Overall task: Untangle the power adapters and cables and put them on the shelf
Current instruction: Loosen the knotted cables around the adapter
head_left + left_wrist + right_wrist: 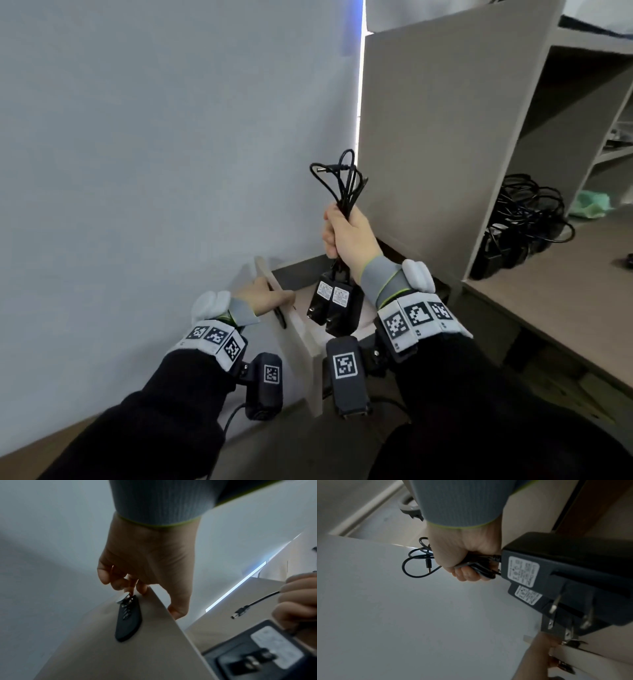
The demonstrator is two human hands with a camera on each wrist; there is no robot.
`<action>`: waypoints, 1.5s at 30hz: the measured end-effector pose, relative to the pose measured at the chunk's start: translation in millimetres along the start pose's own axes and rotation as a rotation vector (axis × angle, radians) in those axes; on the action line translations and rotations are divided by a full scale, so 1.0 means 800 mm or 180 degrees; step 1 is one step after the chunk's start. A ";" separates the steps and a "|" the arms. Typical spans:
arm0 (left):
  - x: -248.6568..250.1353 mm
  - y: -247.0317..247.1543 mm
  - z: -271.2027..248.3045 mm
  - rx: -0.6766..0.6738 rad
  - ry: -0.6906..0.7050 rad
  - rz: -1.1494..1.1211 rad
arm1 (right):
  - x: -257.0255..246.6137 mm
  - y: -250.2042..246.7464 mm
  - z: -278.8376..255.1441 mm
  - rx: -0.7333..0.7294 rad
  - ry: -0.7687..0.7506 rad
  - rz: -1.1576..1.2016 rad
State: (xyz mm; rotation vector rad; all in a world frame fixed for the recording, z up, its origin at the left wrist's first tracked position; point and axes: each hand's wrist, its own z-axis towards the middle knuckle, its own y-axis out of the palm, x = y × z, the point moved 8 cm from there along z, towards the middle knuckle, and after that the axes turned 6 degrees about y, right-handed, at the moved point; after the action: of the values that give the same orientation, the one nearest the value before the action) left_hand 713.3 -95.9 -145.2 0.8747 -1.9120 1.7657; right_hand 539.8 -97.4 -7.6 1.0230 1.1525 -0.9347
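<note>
Head view, nearest: left hand (262, 297) resting on the top edge of an open drawer front (274, 291), fingers curled over it by the black handle (127, 620); not holding any cable. Beyond it, right hand (347, 236) clenched around a bundle of black cables (342, 181), loops standing above the fist, two power adapters (334, 305) hanging below over the drawer opening. Bundle's long axis roughly vertical. Farther off, to the right: shelf (555, 274), already carrying a pile of cables (527, 212). Judged: right hand nearer the shelf; bundle needs a sideways carry to the right.
</note>
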 end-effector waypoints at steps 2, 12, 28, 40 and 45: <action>-0.006 -0.005 -0.005 -0.0138 0.0077 0.0012 | 0.021 0.019 0.002 -0.0097 0.0140 0.0094; 0.066 -0.032 -0.029 0.0330 0.0255 0.1453 | 0.065 0.000 0.014 0.0139 0.0301 0.0507; 0.125 0.062 -0.032 -0.0470 0.1127 0.0962 | 0.091 -0.069 0.023 0.0527 0.0710 0.1082; 0.092 0.097 -0.034 -0.1589 0.0585 0.3027 | 0.147 -0.111 0.014 0.0145 0.1909 -0.3287; 0.088 0.104 -0.035 -0.1834 0.0523 0.3287 | 0.143 -0.136 0.018 0.0477 0.1988 -0.3864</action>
State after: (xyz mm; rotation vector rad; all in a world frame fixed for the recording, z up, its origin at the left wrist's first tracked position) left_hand 602.6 -79.9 -156.5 -0.5545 -2.7519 1.4386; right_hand 459.2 -147.4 -134.2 0.6693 2.3611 -1.7040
